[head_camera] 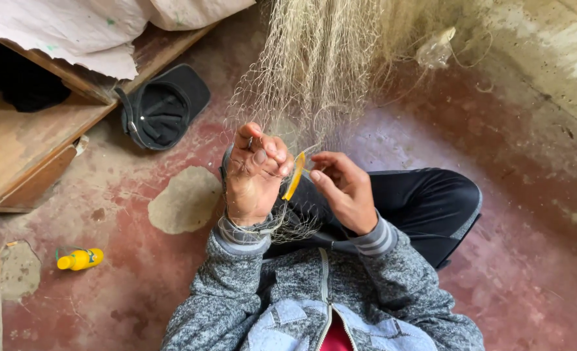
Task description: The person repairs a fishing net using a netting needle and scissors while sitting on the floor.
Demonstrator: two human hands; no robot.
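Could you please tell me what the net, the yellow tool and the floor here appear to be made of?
The net looks like fine pale synthetic line, perhaps nylon: thin, slightly glossy strands. The yellow tool between the left hand and right hand seems smooth plastic, given its even bright colour. The floor looks like red-painted concrete, worn, with bare grey patches.

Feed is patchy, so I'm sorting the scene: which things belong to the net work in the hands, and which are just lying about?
In the work:
left hand gripping the fishing net
right hand at the yellow netting needle

Lying about:
black cap
yellow bottle
clear plastic bottle
wooden bench
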